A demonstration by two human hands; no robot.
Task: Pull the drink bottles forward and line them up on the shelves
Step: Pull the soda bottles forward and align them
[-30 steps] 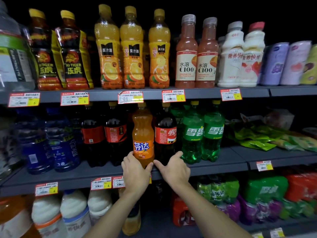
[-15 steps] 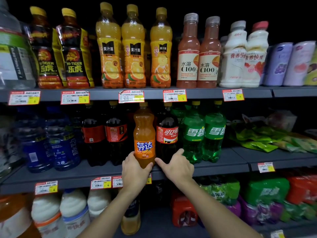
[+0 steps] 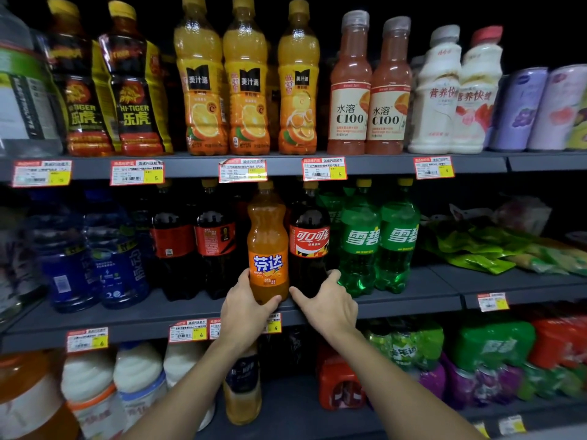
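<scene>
Fanta bottle (image 3: 267, 249) gripped low by left hand (image 3: 244, 309); right hand (image 3: 330, 308) curls round Coca-Cola bottle (image 3: 308, 242) beside it on middle shelf (image 3: 413, 300).

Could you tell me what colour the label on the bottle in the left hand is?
The label is orange with white-on-blue lettering; head view.

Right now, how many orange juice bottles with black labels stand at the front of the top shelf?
3, side by side on the top shelf: left juice bottle, middle juice bottle, right juice bottle. More may stand hidden behind them.
</scene>
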